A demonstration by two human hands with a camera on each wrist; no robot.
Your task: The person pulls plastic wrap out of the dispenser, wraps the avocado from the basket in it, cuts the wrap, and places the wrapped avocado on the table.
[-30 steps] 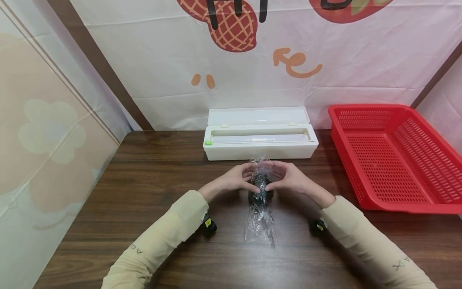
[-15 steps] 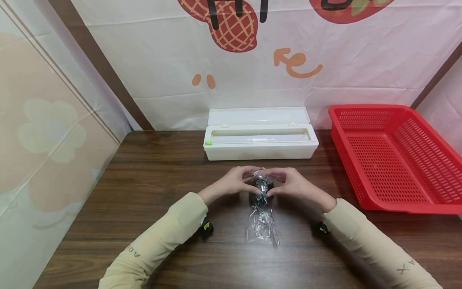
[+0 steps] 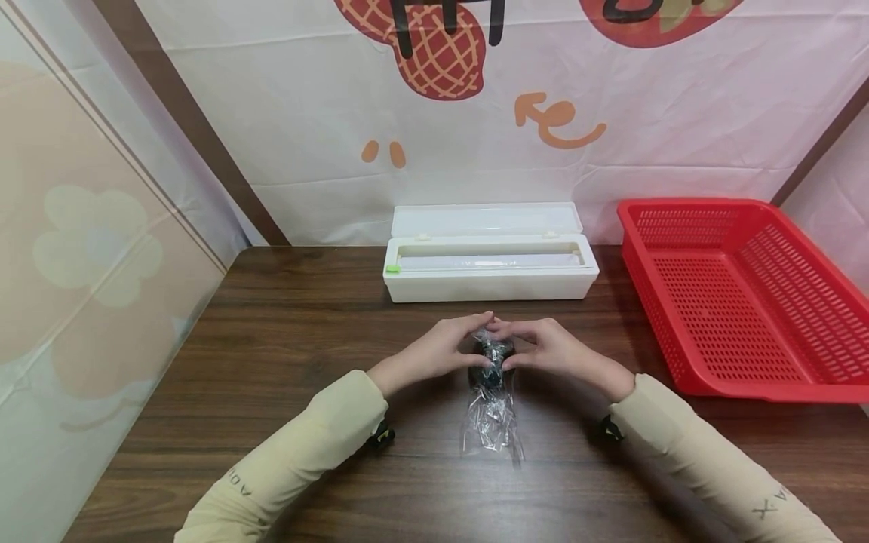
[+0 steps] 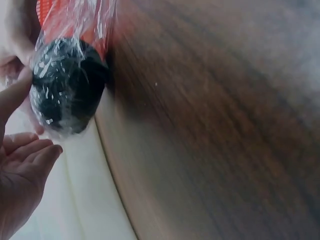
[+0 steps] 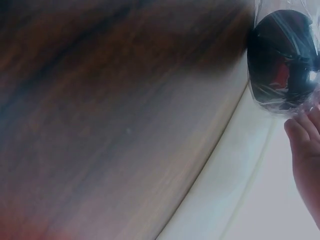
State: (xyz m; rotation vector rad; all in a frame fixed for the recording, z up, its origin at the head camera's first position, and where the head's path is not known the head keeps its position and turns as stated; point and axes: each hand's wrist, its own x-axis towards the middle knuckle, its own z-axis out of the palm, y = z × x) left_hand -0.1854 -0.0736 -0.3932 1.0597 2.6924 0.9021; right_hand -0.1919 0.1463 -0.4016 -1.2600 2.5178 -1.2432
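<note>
On the table lies a dark, glossy, oval object (image 3: 490,375) in clear cling film (image 3: 492,434), which trails loose towards me. My left hand (image 3: 444,348) bends round its left side, thumb on the film on top and fingers at the far end. From the right, my right hand (image 3: 558,348) mirrors this, its fingertips meeting the left ones over the gathered film. In the left wrist view the thumb presses the side of the wrapped object (image 4: 67,87). The right wrist view has the same object (image 5: 281,62) beside the fingers of the right hand (image 5: 306,155).
Behind the hands stands a white cling film box (image 3: 490,289), its lid up and the roll (image 3: 489,261) inside. A red plastic basket (image 3: 781,388) sits at the right. A printed cloth backdrop (image 3: 305,113) rises behind the table (image 3: 285,362).
The film end that stuck up beyond the far fingers has been folded down over the dark object. Both hands have come slightly nearer to me, and their fingertips have closed together.
</note>
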